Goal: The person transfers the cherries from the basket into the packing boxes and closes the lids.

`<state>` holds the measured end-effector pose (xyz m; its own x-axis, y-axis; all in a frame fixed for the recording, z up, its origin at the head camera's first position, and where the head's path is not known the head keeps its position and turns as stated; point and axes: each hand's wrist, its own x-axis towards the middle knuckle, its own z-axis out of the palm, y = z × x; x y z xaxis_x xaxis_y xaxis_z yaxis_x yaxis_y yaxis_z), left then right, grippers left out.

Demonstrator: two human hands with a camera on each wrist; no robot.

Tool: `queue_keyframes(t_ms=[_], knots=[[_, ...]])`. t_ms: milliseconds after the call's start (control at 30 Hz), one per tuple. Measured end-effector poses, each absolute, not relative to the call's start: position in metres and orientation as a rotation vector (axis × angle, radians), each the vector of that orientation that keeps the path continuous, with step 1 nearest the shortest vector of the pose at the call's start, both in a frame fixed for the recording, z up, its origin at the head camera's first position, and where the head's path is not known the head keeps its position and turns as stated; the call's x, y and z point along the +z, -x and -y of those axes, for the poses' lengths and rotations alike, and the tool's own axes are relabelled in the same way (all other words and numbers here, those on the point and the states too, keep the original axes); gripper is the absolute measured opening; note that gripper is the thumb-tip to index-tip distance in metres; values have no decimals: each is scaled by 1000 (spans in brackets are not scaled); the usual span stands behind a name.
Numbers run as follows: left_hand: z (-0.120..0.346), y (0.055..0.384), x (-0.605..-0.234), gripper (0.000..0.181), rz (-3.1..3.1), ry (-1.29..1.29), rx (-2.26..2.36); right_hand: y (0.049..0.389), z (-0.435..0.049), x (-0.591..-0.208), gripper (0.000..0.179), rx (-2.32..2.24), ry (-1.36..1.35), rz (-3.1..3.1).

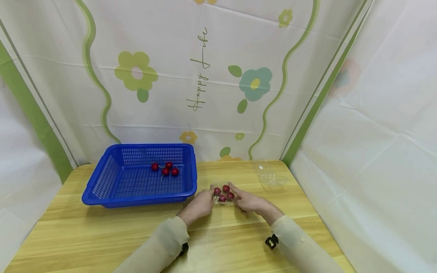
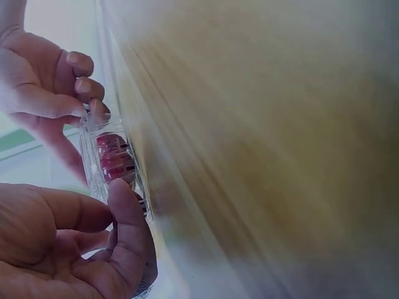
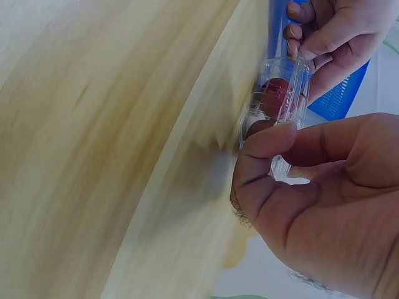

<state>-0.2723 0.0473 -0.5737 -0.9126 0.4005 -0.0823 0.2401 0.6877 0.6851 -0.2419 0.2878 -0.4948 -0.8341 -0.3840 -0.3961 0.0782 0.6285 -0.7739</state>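
Observation:
A small clear plastic box (image 1: 223,202) with several red cherries (image 1: 226,188) in it is on the wooden table, between the two hands in the head view. My left hand (image 1: 201,204) grips its left side, thumb and fingers at the rim. On the opposite side my right hand (image 1: 252,204) pinches the rim in the same manner. Both wrist views show the box (image 2: 93,149) from the side, with red cherries (image 3: 274,93) behind its clear wall. Whether its lid is fully closed I cannot tell.
A blue plastic basket (image 1: 143,201) stands to the left, with several cherries (image 1: 165,171) inside. Another clear plastic container (image 1: 273,180) lies at the back right of the table (image 1: 232,242). White patterned curtains (image 1: 164,110) surround the table at the back and sides.

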Motion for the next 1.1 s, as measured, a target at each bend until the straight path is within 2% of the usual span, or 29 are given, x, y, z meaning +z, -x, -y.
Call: queue_keyframes(t_ms=[500, 600, 833, 933, 1100], knots=[[-49, 275, -580, 70, -2700, -561, 1000, 242, -284, -497, 85, -1097, 266, -2389], [-47, 268, -570, 70, -2679, -558, 1043, 244, -282, -496, 83, -1004, 313, -2492], [-48, 233, -512, 64, -2668, -513, 1055, 245, -277, -494, 71, -810, 382, -2750], [-49, 233, -515, 63, -2702, -543, 1036, 242, -275, -492, 64, -749, 416, -2845], [-50, 253, -554, 66, -2750, -627, 1017, 236, -265, -488, 57, -612, 547, -2952]])
